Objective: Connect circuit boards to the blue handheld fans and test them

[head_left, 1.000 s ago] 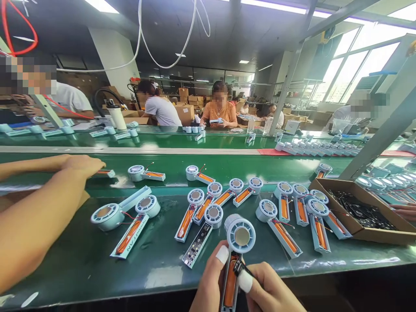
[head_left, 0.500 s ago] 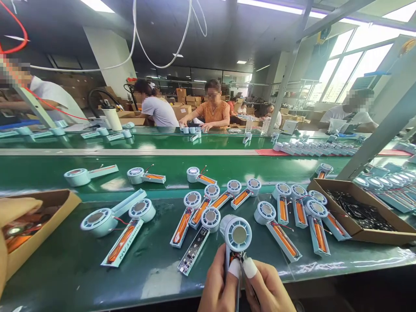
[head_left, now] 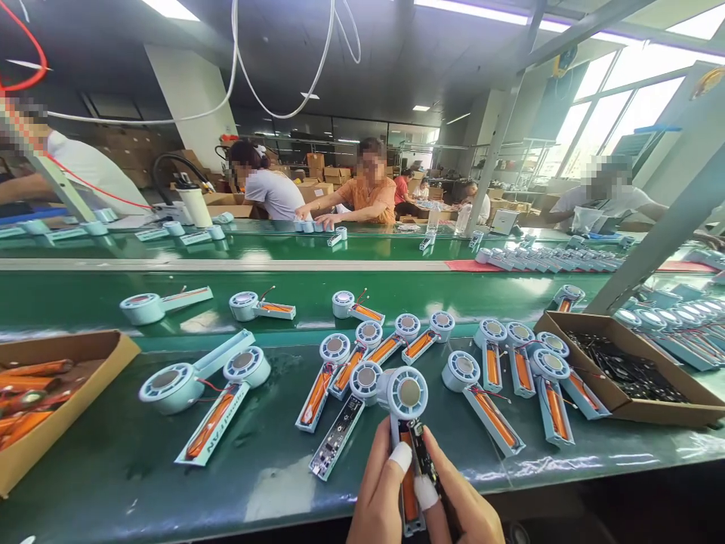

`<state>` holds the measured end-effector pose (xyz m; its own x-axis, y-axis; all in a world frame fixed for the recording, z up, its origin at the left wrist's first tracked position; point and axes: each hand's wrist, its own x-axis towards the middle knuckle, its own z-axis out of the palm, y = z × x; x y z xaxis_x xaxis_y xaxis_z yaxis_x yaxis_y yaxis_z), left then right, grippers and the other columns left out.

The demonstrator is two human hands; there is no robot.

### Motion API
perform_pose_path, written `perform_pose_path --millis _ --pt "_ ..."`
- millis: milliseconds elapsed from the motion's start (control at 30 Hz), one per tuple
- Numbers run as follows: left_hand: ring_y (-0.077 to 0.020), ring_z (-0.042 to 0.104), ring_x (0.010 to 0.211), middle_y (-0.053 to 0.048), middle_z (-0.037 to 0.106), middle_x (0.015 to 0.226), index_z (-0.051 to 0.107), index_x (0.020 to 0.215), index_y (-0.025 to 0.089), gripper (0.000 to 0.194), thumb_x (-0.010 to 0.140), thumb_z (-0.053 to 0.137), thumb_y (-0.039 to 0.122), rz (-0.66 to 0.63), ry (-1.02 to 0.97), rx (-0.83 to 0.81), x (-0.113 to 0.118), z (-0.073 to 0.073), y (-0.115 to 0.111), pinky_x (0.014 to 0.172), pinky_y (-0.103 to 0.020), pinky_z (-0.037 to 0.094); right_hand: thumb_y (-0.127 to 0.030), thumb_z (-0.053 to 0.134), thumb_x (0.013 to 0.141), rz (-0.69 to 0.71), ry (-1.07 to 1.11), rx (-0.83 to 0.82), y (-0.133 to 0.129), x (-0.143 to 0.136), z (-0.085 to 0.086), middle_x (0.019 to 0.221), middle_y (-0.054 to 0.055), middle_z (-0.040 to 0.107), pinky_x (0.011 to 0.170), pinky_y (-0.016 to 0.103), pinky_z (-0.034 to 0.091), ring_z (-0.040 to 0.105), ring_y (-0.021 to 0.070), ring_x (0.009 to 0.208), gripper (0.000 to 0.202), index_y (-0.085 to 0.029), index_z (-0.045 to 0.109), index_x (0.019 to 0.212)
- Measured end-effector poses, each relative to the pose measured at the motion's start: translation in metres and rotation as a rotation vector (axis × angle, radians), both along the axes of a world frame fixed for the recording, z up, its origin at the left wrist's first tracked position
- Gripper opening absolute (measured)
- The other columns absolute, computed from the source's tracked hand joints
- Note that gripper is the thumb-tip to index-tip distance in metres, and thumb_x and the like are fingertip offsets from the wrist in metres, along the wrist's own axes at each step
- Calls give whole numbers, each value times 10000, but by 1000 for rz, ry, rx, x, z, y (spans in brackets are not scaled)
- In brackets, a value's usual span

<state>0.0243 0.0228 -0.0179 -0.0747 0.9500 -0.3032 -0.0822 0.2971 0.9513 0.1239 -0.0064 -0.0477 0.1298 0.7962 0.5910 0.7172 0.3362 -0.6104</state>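
Observation:
In the head view, my left hand (head_left: 374,495) is closed around the handle of a light-blue handheld fan (head_left: 406,394). Its round head points away from me, and an orange battery (head_left: 408,502) lies in the open handle. My right hand (head_left: 467,502) pinches a narrow black circuit board (head_left: 422,452) on edge along the right side of that handle. White covers wrap both thumbs. Just left of my hands lies another fan (head_left: 365,380) with a circuit board (head_left: 338,440) in its handle. Several fans with exposed orange batteries surround the pair on the bench.
A cardboard box of orange batteries (head_left: 34,404) stands at left, and a box of black boards (head_left: 626,370) at right. Beyond the bench runs a green conveyor belt (head_left: 430,283) carrying fans. A slanted metal post (head_left: 651,227) rises at right. Co-workers sit across the belt.
The circuit board has turned and lowered beside the handle, and the fan has shifted slightly left. Fans on the near belt moved right. A blurred hand over the battery box has left view.

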Motion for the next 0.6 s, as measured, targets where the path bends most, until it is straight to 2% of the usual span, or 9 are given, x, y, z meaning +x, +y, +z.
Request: perform_pose_path --millis 100,167,233,300,367,467,533,600 --pt "-277 403 1463 -40 509 1542 563 1400 243 489 957 469 428 5 77 188 1 -5 -7 1147 -387 440 -111 374 952 -36 -166 -25 1 -5 6 1052 97 772 586 241 627 781 247 870 674 -250 276 1605" --pt "-288 340 1494 -60 474 1567 605 1349 227 478 921 536 429 2 120 323 -1 -9 -10 1207 -399 347 -96 399 902 -94 -305 -79 -2 -7 9 955 79 778 416 231 567 779 239 693 778 -255 166 1627" --pt "-295 346 1492 -62 484 1561 614 1332 238 479 899 578 439 -9 91 335 -3 -10 -10 1197 -395 360 -88 441 841 -123 -425 -140 -6 -7 11 887 53 782 314 236 492 733 223 517 878 -261 102 1632" --pt "-292 380 1476 -52 516 1539 608 1335 259 485 898 591 466 -4 24 252 -4 -7 -7 1162 -375 412 -79 472 780 -114 -499 -190 -9 -5 11 831 28 788 285 243 459 674 209 398 969 -252 44 1631" --pt "-295 455 1432 -62 570 1493 618 1318 260 490 900 590 514 1 -68 142 -4 -1 -3 1121 -365 460 -73 484 735 -97 -524 -211 -9 -4 10 837 22 796 308 253 483 666 215 388 1046 -230 -45 1623" --pt "-315 643 1240 -103 698 1318 633 1282 228 542 879 598 590 -28 -228 18 0 7 3 1012 -386 540 -62 467 736 -88 -480 -206 -7 -7 8 1067 79 786 367 253 532 740 233 537 1085 -210 -188 1589" --pt "-313 708 1116 -105 756 1176 650 1244 206 559 855 622 607 -71 -296 -3 3 10 6 977 -395 549 -63 446 795 -101 -420 -207 -6 -10 6 1206 117 739 382 232 533 768 230 626 1039 -217 -220 1578" --pt "-315 714 1097 -110 769 1132 667 1217 193 548 859 615 604 -116 -290 -14 6 10 7 971 -403 547 -80 426 845 -114 -360 -213 -6 -11 4 1229 118 729 382 223 530 772 224 639 978 -227 -187 1593"
